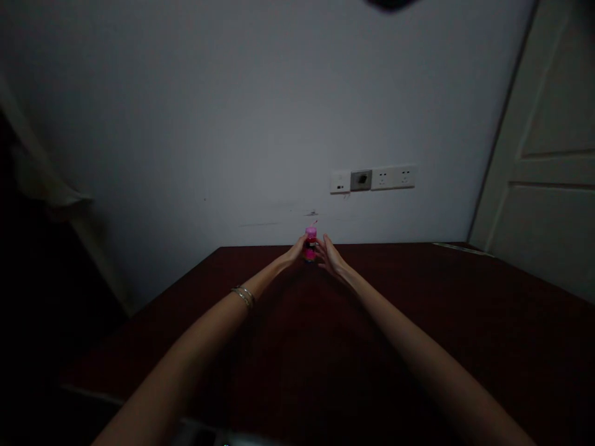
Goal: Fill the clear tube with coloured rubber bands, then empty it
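Far out on the dark red table, a small pink bottle [310, 246] stands upright with a lighter pink cap and a thin piece sticking up from its top. Its exact kind is too small to make out. My left hand [296, 249] is closed around the bottle's left side, its far fingers hidden. On the other side my right hand [330, 255] has its fingers apart, with the tips close to the bottle or touching it; which one I cannot tell. Both arms are stretched out, and bangles [244, 296] circle the left wrist.
Behind the table [395, 297] rises a pale wall [209, 124] with a row of sockets [372, 179]. A white panelled door [553, 186] is at the right. Pale cloth [56, 186] hangs at the left. A blurred light-coloured object [242, 438] lies at the bottom edge.
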The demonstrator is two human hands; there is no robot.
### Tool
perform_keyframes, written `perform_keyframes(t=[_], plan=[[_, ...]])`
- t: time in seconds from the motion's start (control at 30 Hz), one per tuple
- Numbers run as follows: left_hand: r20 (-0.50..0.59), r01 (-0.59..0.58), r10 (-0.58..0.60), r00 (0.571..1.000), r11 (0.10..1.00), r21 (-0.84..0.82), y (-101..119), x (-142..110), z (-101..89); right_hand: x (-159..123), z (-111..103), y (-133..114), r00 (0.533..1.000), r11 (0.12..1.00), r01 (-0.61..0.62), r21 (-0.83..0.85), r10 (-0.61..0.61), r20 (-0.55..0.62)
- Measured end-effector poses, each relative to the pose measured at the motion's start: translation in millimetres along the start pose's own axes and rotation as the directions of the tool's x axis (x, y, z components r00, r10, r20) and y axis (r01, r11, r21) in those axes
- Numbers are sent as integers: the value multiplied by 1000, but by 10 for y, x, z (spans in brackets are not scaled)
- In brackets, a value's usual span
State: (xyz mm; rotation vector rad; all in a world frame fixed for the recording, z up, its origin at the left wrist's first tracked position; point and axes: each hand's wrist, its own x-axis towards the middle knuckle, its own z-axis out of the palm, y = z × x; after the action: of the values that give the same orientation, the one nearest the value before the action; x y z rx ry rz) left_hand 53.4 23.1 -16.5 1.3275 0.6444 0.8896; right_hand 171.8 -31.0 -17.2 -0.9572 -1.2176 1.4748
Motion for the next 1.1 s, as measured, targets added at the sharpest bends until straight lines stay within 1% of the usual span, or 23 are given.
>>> perform_keyframes(t=[0.07,0.17,0.27,0.37,0.47,0.53,0.63,0.73,0.9,0.97,1.0,1.07,1.1], plan=[[-72,-40,44,996,998,56,61,-251,-250,62,294,56,998,999,-9,-31,11,67],[-138,-32,47,989,994,105,83,-571,-540,115,642,156,991,997,-9,-71,18,132],[-205,-34,59,977,991,126,48,-804,-728,148,868,270,985,993,-16,-116,35,169],[-309,-33,94,946,980,197,-13,-976,-839,183,1004,393,978,987,-21,-159,53,201],[-412,8,129,902,949,314,-86,-1118,-910,225,1084,513,974,986,-25,-167,61,220],[-448,17,163,879,929,371,-141,-1188,-945,247,1116,578,971,985,-28,-168,66,229],[-453,3,205,868,909,417,-223,-1238,-992,255,1139,633,969,983,-42,-178,83,231],[-439,-19,260,860,877,481,-300,-1231,-1054,233,1145,632,976,976,-48,-211,92,199],[-419,-41,332,845,822,568,-412,-1173,-1176,213,1141,614,985,954,4,-300,49,168],[-420,-42,352,836,805,591,-441,-1157,-1203,234,1119,620,990,938,43,-344,7,142],[-416,-41,359,836,796,604,-449,-1152,-1207,247,1102,620,993,924,79,-373,-38,116],[-397,-46,364,842,783,620,-452,-1148,-1197,269,1061,592,982,871,185,-455,-180,55],[-382,-54,363,850,781,622,-447,-1149,-1184,273,1041,559,964,826,246,-508,-264,39]])
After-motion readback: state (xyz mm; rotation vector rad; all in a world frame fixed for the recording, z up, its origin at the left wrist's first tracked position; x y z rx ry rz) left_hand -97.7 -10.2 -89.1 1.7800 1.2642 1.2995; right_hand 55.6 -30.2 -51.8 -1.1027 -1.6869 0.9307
